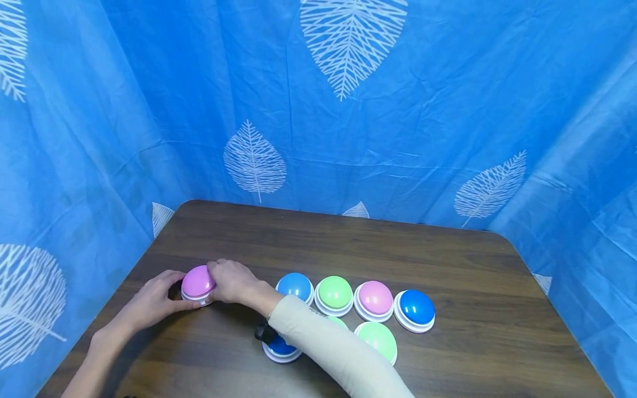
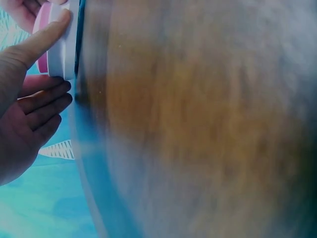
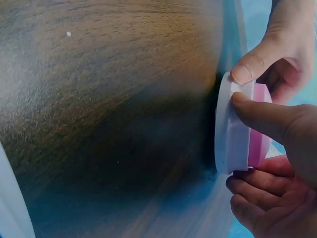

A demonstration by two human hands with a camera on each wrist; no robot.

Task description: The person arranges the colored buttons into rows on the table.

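Observation:
A pink dome push button (image 1: pixel 198 281) on a white round base is at the left of the table, between both hands. From its left side the left hand (image 1: pixel 149 303) grips it, thumb in front along the base and fingers behind. On the opposite side the right hand (image 1: pixel 231 281) holds its right edge. In the right wrist view, both thumbs press the near side of the white base (image 3: pixel 233 134), and the right hand's fingers (image 3: pixel 257 191) lie along its side. The left wrist view has the base (image 2: pixel 60 49) close over the wood, with the left thumb across it.
To the right stands a row of buttons: light blue (image 1: pixel 294 286), green (image 1: pixel 334 293), pink (image 1: pixel 375 298) and dark blue (image 1: pixel 417 307). Nearer are another blue button (image 1: pixel 281 348) and green ones (image 1: pixel 379 338), partly covered by the right sleeve (image 1: pixel 333 342). A blue curtain (image 1: pixel 398 138) surrounds the wooden table (image 1: pixel 473 354).

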